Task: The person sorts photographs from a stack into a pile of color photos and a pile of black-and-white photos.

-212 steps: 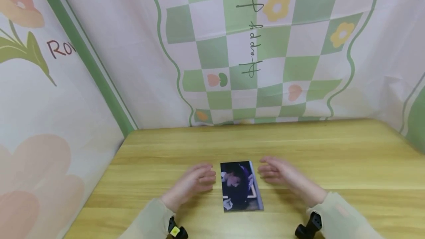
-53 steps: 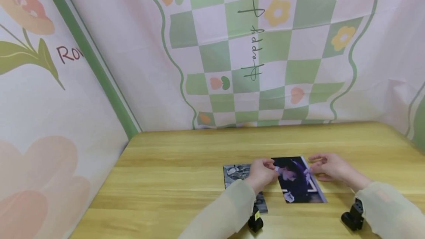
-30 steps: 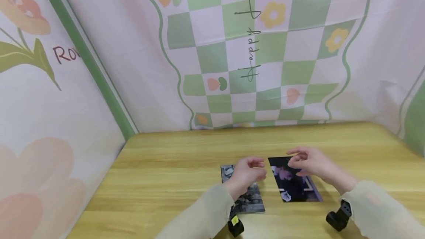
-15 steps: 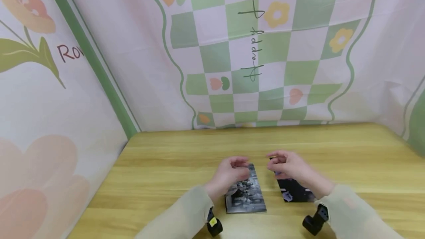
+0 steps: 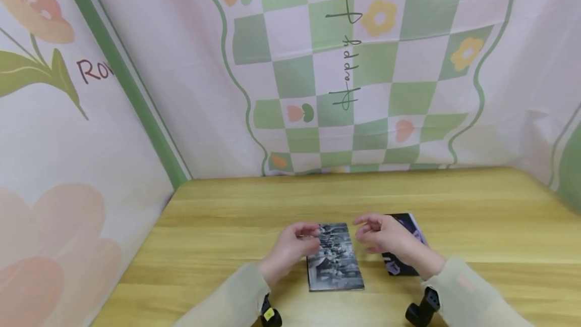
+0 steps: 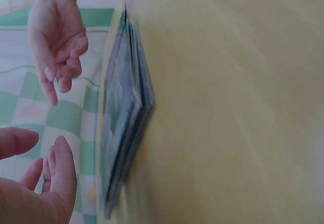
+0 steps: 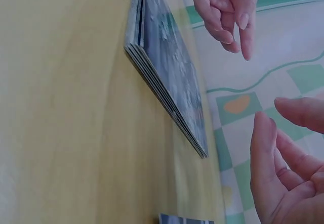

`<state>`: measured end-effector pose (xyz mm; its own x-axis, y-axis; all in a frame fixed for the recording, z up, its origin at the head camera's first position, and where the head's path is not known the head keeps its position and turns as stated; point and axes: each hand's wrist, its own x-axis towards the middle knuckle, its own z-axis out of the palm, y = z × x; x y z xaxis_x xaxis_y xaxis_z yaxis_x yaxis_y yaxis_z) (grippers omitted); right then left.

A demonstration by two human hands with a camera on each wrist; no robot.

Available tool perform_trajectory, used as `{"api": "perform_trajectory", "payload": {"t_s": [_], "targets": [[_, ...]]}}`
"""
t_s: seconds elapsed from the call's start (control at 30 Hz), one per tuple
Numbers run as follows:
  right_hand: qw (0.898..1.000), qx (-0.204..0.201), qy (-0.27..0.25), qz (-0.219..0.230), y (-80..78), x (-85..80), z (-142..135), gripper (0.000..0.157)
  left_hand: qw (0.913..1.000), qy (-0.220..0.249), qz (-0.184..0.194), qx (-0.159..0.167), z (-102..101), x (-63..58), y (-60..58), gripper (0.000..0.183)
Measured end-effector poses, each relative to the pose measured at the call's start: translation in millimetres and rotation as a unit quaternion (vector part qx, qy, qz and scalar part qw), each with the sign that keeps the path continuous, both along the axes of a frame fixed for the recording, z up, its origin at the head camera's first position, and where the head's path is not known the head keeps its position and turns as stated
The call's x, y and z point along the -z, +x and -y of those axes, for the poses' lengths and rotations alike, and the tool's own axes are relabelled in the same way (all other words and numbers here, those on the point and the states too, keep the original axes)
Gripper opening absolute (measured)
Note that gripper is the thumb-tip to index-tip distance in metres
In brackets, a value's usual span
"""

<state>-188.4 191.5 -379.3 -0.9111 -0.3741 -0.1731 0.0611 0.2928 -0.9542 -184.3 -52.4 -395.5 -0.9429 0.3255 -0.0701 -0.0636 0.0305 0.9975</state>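
Grey card stack (image 5: 338,265) lies flat on the table (image 5: 218,236). Your left hand (image 5: 291,247) hovers at the stack's left edge, your right hand (image 5: 386,237) just right of it; fingers loosely bent, gripping nothing. Dark card (image 5: 406,220): right of the stack, partly hidden by your right hand.

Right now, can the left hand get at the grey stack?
Likely yes: the left hand looks empty and hovers near the grey stack's left edge, with nothing seen between. The right hand sits off to the other side.
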Motion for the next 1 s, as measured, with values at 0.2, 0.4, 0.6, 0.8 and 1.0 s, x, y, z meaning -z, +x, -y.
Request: {"api": "perform_trajectory", "payload": {"t_s": [0.2,0.4,0.6,0.8,1.0], "targets": [[1.0,-0.007,0.017,0.005,1.0,4.4,4,0.046,0.9998,-0.017,-0.006,-0.008,12,10.9,-2.6,0.044],[1.0,-0.005,0.023,0.008,1.4,5.7,7,0.047,0.9997,-0.024,0.004,-0.008,19,15.6,-0.5,0.042],[0.998,0.01,0.053,0.017,1.5,6.9,8,0.045,0.9996,-0.025,0.015,-0.004,26,18.3,0.4,0.044],[0.997,0.018,0.067,0.019,1.7,8.0,7,0.045,0.9993,-0.02,0.03,-0.009,25,19.4,0.7,0.041],[0.997,0.017,0.07,0.03,2.1,10.2,8,0.044,0.9984,-0.016,0.052,-0.017,23,19.8,0.8,0.042]]}}
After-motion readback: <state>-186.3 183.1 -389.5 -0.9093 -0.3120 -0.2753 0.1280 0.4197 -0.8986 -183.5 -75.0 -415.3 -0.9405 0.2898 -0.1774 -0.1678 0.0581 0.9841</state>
